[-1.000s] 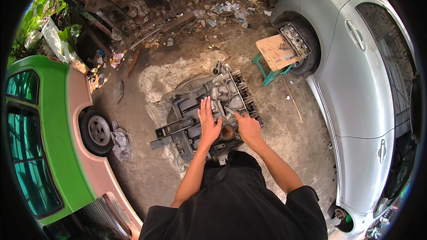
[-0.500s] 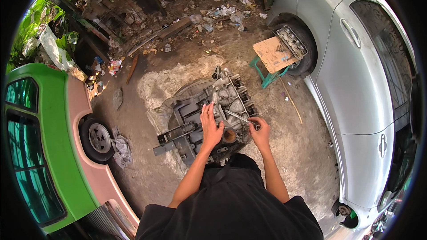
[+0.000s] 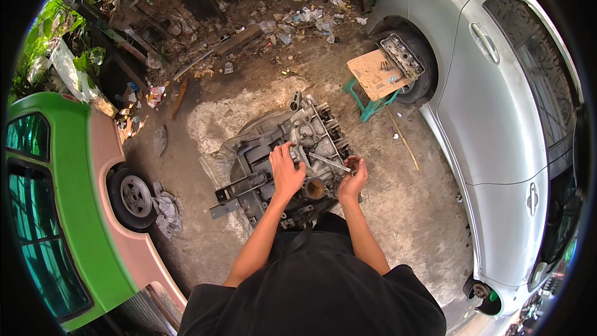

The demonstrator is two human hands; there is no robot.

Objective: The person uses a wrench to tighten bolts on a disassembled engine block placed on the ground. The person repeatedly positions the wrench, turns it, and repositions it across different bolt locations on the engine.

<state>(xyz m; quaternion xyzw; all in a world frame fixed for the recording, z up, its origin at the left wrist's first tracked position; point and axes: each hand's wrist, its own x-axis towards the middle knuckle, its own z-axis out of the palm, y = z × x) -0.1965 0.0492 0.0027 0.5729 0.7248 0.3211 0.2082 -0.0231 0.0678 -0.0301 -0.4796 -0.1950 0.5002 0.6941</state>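
Observation:
A greasy metal engine (image 3: 320, 143) lies on the ground in front of me, with a round, rust-brown opening (image 3: 315, 188) on its near side. My left hand (image 3: 287, 171) rests on the engine's dark middle part, fingers apart and slightly bent, holding nothing that I can see. My right hand (image 3: 352, 180) is at the near right edge, palm turned inward and fingers curled round the end of a slim silver wrench (image 3: 328, 162). The wrench points up and left across the engine; its far tip lies among the metal parts, and what it touches there is unclear.
A green stool (image 3: 372, 107) with a wooden board (image 3: 376, 74) carries a metal engine cover (image 3: 403, 56) at the far right. A silver car (image 3: 466, 118) stands right, a green and pink vehicle (image 3: 68, 149) left. A thin stick (image 3: 404, 140) lies on the floor; litter (image 3: 311, 22) lies behind.
My right hand has rolled from knuckles-up to palm inward on the wrench. My left hand's fingers have bent more. The whole view has shifted slightly.

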